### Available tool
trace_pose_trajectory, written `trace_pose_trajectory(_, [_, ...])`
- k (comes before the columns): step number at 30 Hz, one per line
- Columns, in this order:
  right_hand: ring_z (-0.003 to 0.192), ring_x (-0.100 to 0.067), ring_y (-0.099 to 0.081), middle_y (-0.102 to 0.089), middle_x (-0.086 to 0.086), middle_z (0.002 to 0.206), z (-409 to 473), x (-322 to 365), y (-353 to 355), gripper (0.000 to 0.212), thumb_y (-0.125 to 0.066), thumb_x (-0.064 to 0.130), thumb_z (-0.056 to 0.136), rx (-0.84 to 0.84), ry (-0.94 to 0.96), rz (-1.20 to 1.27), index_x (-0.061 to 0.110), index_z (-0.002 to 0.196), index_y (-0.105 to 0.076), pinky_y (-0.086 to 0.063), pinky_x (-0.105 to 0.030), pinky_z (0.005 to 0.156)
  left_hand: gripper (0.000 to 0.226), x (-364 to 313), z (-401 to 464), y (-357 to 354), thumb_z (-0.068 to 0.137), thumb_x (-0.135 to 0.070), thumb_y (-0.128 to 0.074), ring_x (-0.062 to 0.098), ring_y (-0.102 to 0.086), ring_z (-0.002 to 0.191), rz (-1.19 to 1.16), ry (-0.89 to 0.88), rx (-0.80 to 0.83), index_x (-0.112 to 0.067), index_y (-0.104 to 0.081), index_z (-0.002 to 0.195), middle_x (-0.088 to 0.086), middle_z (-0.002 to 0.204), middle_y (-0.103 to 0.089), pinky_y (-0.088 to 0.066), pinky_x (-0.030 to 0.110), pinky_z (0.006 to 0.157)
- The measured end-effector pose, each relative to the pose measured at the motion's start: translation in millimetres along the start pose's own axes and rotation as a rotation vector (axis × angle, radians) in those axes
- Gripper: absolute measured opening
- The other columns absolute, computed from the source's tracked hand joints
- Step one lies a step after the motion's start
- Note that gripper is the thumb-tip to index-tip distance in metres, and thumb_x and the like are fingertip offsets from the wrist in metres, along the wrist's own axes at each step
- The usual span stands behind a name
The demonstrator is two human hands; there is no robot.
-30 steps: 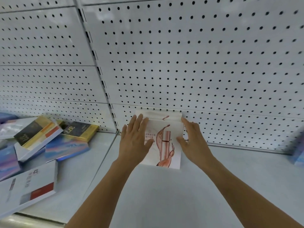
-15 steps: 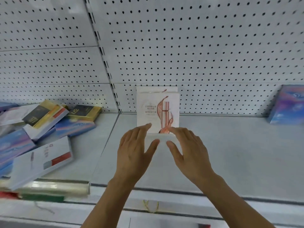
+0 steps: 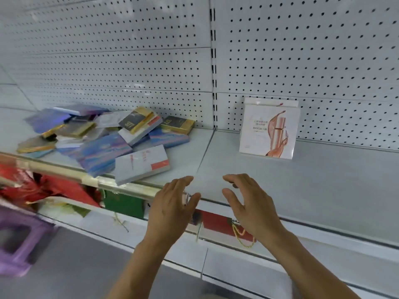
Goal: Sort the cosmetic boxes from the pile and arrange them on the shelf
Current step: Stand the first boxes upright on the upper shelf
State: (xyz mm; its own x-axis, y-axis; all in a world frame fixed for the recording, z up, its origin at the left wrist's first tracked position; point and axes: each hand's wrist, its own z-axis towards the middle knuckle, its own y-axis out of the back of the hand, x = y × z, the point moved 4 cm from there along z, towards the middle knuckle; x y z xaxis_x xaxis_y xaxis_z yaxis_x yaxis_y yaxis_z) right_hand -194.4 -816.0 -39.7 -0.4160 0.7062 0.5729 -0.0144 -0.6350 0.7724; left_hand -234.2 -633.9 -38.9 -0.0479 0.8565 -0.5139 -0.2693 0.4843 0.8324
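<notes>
A white pegboard wall point(image 3: 133, 61) backs a pale shelf point(image 3: 323, 180). At the shelf's back edge two white cosmetic boxes point(image 3: 268, 131) with a pink swirl stand upright against the pegboard, one behind the other. The pile point(image 3: 103, 137) of mixed boxes — blue, gold-black, white — sprawls across the shelf's left part. Both hands hover over the front edge, holding nothing: left hand point(image 3: 172, 208) and right hand point(image 3: 250, 203), fingers loosely spread.

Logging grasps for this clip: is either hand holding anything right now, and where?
Nothing is held: left hand and right hand are open, apart from the white box.
</notes>
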Motion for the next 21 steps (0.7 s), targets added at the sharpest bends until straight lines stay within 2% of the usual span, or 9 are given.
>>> trace_pose_trajectory(7, [0.113,-0.003,-0.05,-0.052,0.017,0.126,43,46,-50,0.03,-0.046,0.039,0.097,0.116,0.025,0.075,0.031,0.126,-0.05,-0.042,-0.022,0.091,0.047,75,12,42,0.089,-0.046,-0.057,0.014,-0.05,0.127,-0.038,0.114,-0.057,-0.029,-0.051,0.132,-0.008,0.137,-0.054,-0.049,0.04,0.101])
trace_pose_trajectory(12, [0.11,-0.006,-0.053,-0.052,0.014,0.126,87,65,-102,0.031,-0.05,0.038,0.096,0.18,-0.068,0.122,0.031,0.125,-0.051,-0.047,-0.031,0.093,0.045,137,46,58,0.091,-0.043,-0.058,0.015,-0.049,0.126,-0.066,0.109,-0.046,-0.031,-0.05,0.134,-0.008,0.136,-0.054,-0.046,0.04,0.104])
trace_pose_trajectory(15, [0.11,-0.012,-0.054,-0.047,0.007,0.131,115,77,-137,0.039,-0.05,0.042,0.095,0.238,-0.18,0.101,0.029,0.131,-0.044,-0.046,-0.032,0.089,0.046,182,74,77,0.091,-0.044,-0.059,0.014,-0.047,0.127,-0.081,0.136,-0.021,-0.031,-0.049,0.134,-0.008,0.139,-0.051,-0.046,0.04,0.103])
trace_pose_trajectory(17, [0.109,-0.022,-0.055,-0.043,-0.002,0.131,135,84,-157,0.051,-0.051,0.047,0.093,0.263,-0.289,0.052,0.024,0.136,-0.036,-0.042,-0.032,0.083,0.046,212,93,90,0.091,-0.044,-0.059,0.014,-0.047,0.126,-0.034,0.101,0.038,-0.031,-0.048,0.133,-0.008,0.14,-0.048,-0.046,0.039,0.102])
trace_pose_trajectory(19, [0.108,-0.032,-0.055,-0.041,-0.01,0.127,153,86,-175,0.062,-0.054,0.052,0.09,0.29,-0.44,0.017,0.017,0.136,-0.033,-0.041,-0.035,0.081,0.047,242,115,102,0.09,-0.042,-0.061,0.016,-0.047,0.124,0.08,0.038,0.065,-0.027,-0.048,0.133,-0.005,0.138,-0.047,-0.045,0.035,0.1])
trace_pose_trajectory(21, [0.102,-0.035,-0.055,-0.042,-0.012,0.118,168,86,-190,0.065,-0.058,0.055,0.085,0.313,-0.568,0.034,0.013,0.129,-0.036,-0.048,-0.039,0.081,0.051,272,137,116,0.09,-0.04,-0.062,0.021,-0.046,0.125,0.098,0.06,0.034,-0.021,-0.047,0.135,0.001,0.138,-0.046,-0.04,0.036,0.101])
